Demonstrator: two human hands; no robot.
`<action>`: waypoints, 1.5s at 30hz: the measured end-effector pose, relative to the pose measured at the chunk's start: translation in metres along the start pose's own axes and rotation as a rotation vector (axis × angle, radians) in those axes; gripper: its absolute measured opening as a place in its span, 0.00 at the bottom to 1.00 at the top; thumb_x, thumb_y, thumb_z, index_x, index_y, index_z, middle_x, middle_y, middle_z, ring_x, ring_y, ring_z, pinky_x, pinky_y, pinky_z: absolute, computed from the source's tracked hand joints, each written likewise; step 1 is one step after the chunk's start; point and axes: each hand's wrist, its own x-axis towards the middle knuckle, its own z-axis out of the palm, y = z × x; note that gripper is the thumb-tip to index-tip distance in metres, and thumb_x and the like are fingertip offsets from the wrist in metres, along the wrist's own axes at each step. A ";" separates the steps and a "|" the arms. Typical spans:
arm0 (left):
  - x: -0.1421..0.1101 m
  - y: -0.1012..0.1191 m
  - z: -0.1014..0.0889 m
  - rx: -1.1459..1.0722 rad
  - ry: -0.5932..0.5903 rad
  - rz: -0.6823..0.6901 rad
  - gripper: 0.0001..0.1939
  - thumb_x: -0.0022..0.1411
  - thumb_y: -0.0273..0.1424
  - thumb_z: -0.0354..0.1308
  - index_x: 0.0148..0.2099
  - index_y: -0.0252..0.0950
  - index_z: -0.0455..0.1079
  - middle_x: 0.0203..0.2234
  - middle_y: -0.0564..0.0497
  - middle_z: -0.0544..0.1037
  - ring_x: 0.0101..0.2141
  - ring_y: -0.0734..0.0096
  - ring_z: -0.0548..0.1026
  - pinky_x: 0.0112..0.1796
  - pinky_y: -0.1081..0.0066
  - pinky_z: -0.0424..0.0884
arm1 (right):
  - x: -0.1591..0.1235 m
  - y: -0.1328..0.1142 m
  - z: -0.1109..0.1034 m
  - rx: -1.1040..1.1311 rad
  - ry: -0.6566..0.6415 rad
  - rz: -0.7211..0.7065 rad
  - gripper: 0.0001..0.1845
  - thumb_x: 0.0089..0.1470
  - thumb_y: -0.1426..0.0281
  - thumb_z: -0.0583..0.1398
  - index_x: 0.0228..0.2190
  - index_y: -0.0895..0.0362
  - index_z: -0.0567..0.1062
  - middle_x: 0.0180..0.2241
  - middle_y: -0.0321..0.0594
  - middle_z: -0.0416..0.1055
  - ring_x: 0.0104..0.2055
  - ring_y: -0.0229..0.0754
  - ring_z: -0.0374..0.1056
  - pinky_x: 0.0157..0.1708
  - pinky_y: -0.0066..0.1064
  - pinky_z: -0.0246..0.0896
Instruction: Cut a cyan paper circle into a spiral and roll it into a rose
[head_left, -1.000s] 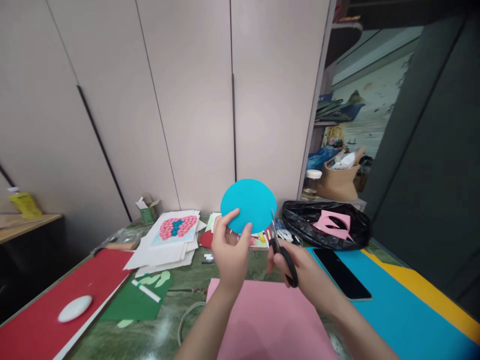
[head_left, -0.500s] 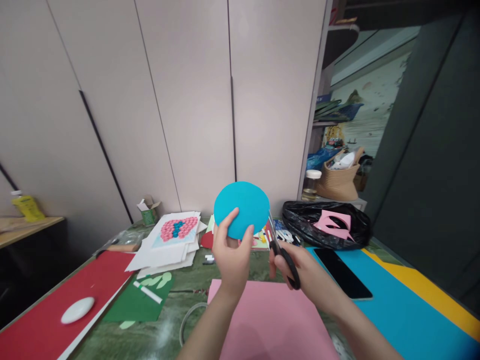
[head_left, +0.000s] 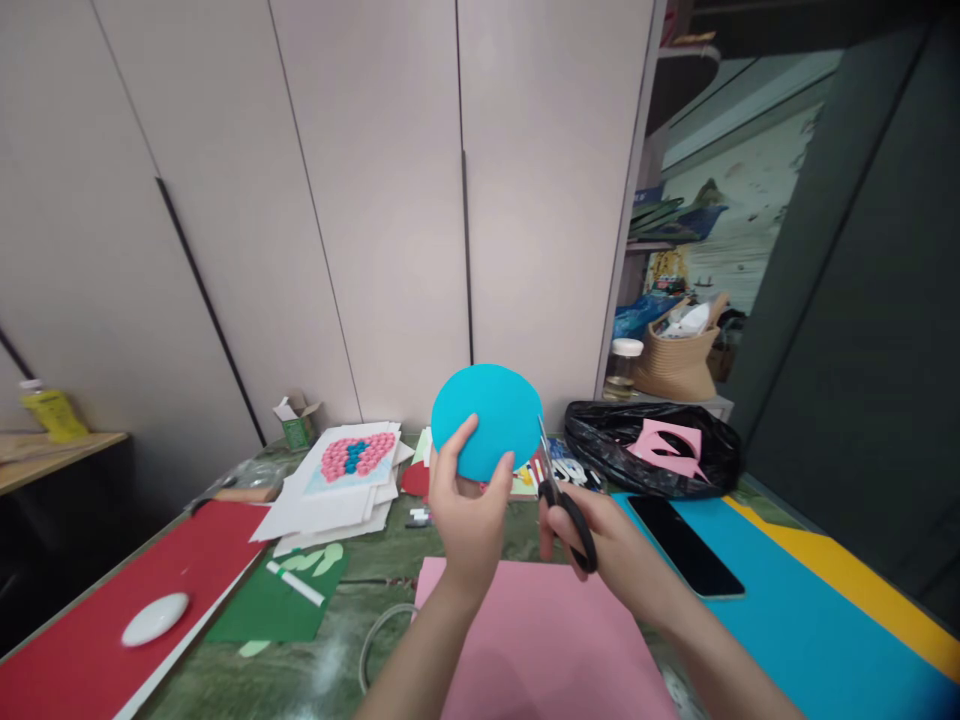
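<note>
A round piece of bright blue paper [head_left: 491, 405] is held up over the table by my left hand [head_left: 469, 510], the thumb and a finger lying on its near face. My right hand [head_left: 589, 525] grips black-handled scissors [head_left: 555, 485], whose blades point upward along the disc's right edge. Whether the blades close on the paper is hard to make out. Below both hands lies a large sheet of pink paper [head_left: 555, 640].
White sheets with a pink-and-blue picture [head_left: 360, 458], green paper [head_left: 277, 610] with a marker, and red paper [head_left: 90, 610] with a white oval object [head_left: 155, 620] lie left. Right are a black phone [head_left: 684, 545], blue paper [head_left: 810, 610] and a black plastic bag [head_left: 600, 430] with pink scraps.
The blue disc and my left hand have shifted slightly to the right. The scissors have moved a little up and left, staying by the disc's right edge.
</note>
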 end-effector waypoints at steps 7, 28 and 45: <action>-0.001 0.000 0.001 -0.017 0.009 -0.003 0.21 0.53 0.31 0.63 0.51 0.41 0.70 0.48 0.47 0.74 0.51 0.62 0.71 0.46 0.67 0.73 | 0.001 0.003 0.000 0.024 -0.003 -0.020 0.25 0.58 0.50 0.50 0.22 0.58 0.66 0.21 0.33 0.63 0.20 0.32 0.56 0.21 0.26 0.51; 0.000 0.007 -0.002 -0.005 -0.011 -0.026 0.10 0.53 0.34 0.63 0.38 0.38 0.76 0.35 0.48 0.75 0.35 0.70 0.75 0.35 0.71 0.74 | 0.001 0.009 0.006 0.033 0.027 -0.008 0.21 0.59 0.54 0.51 0.25 0.57 0.65 0.22 0.32 0.67 0.17 0.30 0.55 0.21 0.26 0.51; -0.002 0.010 -0.002 0.101 -0.086 -0.099 0.17 0.52 0.34 0.62 0.47 0.40 0.75 0.40 0.47 0.79 0.41 0.61 0.76 0.40 0.64 0.75 | 0.004 0.004 0.013 0.098 0.060 -0.042 0.21 0.57 0.52 0.52 0.25 0.57 0.64 0.21 0.33 0.63 0.22 0.33 0.55 0.23 0.27 0.49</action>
